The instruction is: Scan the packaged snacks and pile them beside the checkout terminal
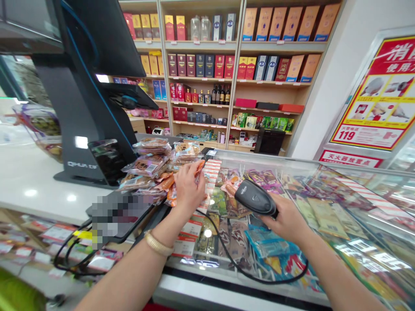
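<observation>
My right hand (285,216) is wrapped round the handle of a black barcode scanner (256,198), whose head points left. Just off the scanner's tip, a small clear packet with a sausage-like snack (230,188) is on the glass counter. My left hand (190,185), with a beige band at the wrist, has its fingers curled on an orange snack packet (200,166), mostly hidden by the hand. More orange packets (167,182) lie beside that hand, against a pile of clear-wrapped round snacks (147,165).
The glass display counter (207,263) holds many bagged snacks under its top, and the scanner's black cable (233,261) loops across it. A dark checkout terminal (87,112) stands at the left, near a phone-like device (105,160). Shelves of boxed bottles (201,80) line the back.
</observation>
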Tool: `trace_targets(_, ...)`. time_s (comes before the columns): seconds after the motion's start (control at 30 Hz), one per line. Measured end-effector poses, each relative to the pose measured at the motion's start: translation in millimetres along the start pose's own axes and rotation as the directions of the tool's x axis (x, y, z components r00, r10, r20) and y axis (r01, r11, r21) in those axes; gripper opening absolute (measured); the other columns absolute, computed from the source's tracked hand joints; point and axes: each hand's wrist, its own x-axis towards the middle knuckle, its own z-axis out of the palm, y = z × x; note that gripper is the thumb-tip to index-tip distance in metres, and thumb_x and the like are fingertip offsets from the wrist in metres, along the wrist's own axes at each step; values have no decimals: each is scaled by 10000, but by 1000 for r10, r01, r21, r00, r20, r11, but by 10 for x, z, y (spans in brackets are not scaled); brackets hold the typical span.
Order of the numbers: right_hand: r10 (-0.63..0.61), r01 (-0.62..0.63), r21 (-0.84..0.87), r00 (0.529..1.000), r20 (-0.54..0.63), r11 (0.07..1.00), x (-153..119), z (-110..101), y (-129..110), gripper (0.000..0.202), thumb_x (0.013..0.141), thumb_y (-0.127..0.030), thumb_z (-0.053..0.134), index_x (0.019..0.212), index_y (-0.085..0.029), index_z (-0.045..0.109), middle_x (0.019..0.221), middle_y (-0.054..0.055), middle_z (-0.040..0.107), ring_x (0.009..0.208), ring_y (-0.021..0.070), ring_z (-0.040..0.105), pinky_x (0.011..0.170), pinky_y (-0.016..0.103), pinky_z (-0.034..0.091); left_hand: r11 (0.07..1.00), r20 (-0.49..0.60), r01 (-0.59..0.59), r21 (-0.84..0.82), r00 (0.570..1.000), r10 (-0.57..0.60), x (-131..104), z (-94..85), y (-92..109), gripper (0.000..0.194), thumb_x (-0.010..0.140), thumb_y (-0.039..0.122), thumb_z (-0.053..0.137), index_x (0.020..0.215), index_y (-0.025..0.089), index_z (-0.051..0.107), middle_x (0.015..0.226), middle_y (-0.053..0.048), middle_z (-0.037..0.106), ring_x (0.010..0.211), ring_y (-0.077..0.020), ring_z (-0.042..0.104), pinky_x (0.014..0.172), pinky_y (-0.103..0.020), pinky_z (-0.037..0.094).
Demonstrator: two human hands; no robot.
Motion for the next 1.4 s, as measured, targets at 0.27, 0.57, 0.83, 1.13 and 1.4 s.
trace_targets(0.27, 38, -38, -8, 999, -11, 999, -3, -16, 23, 226, 778, -253, 545, 980, -189, 622, 927, 95, 713, 807, 234, 663, 716, 335, 518, 876, 140, 6, 483, 987, -84, 58, -94, -164, 422, 766, 154, 501, 1145, 202, 679, 1116, -167, 585, 1075, -347, 506, 915, -495, 339)
trace_targets(0.57, 44, -44, -7, 997, -64, 999, 21, -45, 72, 218, 791, -267, 529, 975, -190, 615, 881, 87, 705, 786, 228, 657, 694, 324, 512, 857, 175, 7, 514, 978, -114, 37, -83, -85, 478, 720, 232, 557, 1192, 186, 620, 1154, -171, 565, 1118, -358, 489, 964, -509, 328)
trace_targets(0.83, 118, -119, -15, 989, -90, 993, 24, -33, 117, 145, 787, -297, 546, 872, -200, 613, 801, 61, 688, 714, 205, 631, 666, 303, 492, 943, 267, -277, 187, 938, 223, -111, 122, 0, 435, 777, 170, 516, 1203, 186, 604, 1218, -139, 559, 1173, -301, 481, 1012, -466, 355)
trace_targets(1.13, 153, -154, -2, 983, -99, 988, 37, -25, 172, 193, 764, -271, 557, 924, -194, 633, 838, 72, 708, 753, 223, 651, 698, 326, 511, 930, 727, -350, -112, 609, 317, -222, 710, 61, 579, 749, 119, 538, 1327, 131, 508, 1444, -188, 468, 1359, -306, 401, 1114, -477, 318)
trace_targets(1.4, 160, -161, 7, 982, -102, 987, 47, -36, 169, 164, 748, -266, 564, 882, -201, 631, 829, 69, 705, 746, 221, 651, 683, 317, 508, 951, 723, -299, -78, 639, 260, -273, 732, 36, 362, 823, 152, 520, 1159, 183, 649, 1150, -145, 665, 1090, -273, 608, 967, -407, 454)
